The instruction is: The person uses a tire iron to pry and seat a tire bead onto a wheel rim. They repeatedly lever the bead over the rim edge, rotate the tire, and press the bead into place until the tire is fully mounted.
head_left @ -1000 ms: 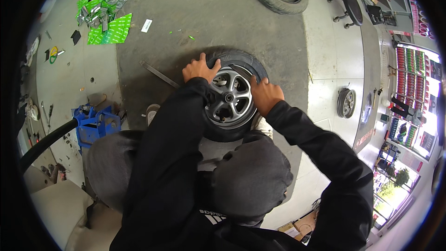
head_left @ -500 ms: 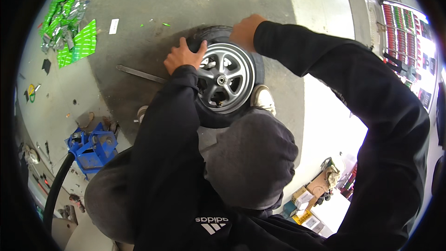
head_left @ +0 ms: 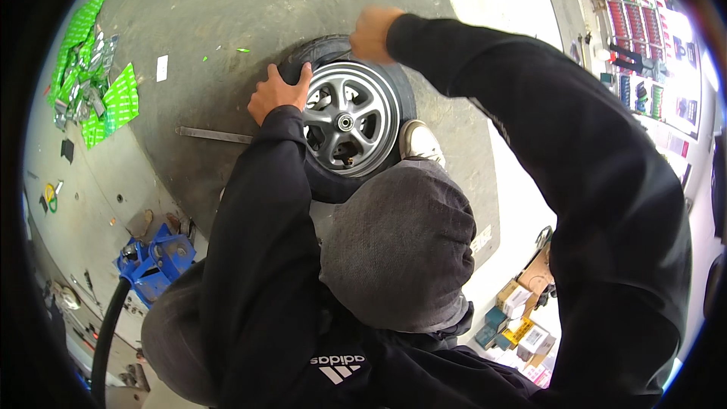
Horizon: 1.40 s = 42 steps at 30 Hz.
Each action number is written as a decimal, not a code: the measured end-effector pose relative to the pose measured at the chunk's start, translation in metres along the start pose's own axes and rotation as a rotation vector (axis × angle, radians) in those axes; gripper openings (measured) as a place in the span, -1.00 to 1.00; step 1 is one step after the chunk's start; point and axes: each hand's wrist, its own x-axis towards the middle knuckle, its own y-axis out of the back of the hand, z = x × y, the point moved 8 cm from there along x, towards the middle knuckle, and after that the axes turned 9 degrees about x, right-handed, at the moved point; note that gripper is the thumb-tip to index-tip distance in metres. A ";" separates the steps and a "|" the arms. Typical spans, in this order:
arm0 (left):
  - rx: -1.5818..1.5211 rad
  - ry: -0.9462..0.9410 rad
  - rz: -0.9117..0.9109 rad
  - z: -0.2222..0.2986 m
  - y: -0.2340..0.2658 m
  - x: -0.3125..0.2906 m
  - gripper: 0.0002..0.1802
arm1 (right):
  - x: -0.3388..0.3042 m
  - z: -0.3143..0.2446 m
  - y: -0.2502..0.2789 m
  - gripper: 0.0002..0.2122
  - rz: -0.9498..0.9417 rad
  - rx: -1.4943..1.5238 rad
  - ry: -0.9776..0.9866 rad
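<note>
A silver spoked wheel point(head_left: 363, 153) with a black tyre point(head_left: 404, 91) around it lies flat on the floor before me. My left hand point(head_left: 280, 95) rests on the tyre's upper left side, its thumb and fingers spread apart. At the tyre's far edge my right hand point(head_left: 373, 34) is closed like a fist. Motion blurs it, and what its fingers hold, if anything, cannot be made out. A flat metal bar point(head_left: 216, 135) lies on the floor, its right end hidden by the tyre or my left sleeve.
Beside the wheel stands my right shoe point(head_left: 421, 142). Crumpled green packaging point(head_left: 113, 110) and a white slip point(head_left: 162, 68) lie at the left. A blue metal stand point(head_left: 160, 261) is at the lower left; boxes point(head_left: 522, 333) are at the lower right, shelving point(head_left: 636, 15) at the far right.
The whole view has shifted a little. My right hand stays closed at the tyre's far edge and is now more blurred. My left hand keeps its place on the tyre.
</note>
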 end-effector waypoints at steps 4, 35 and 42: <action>0.020 0.007 -0.051 0.001 -0.002 -0.001 -0.04 | -0.001 0.018 -0.014 -0.85 -0.074 -0.096 0.142; 0.050 0.068 -0.029 0.000 -0.007 0.008 -0.19 | 0.008 0.101 -0.148 -0.58 0.281 0.489 0.018; 0.070 0.026 0.147 0.062 0.025 0.029 -0.33 | -0.016 0.096 -0.107 -0.52 -0.056 0.542 -0.038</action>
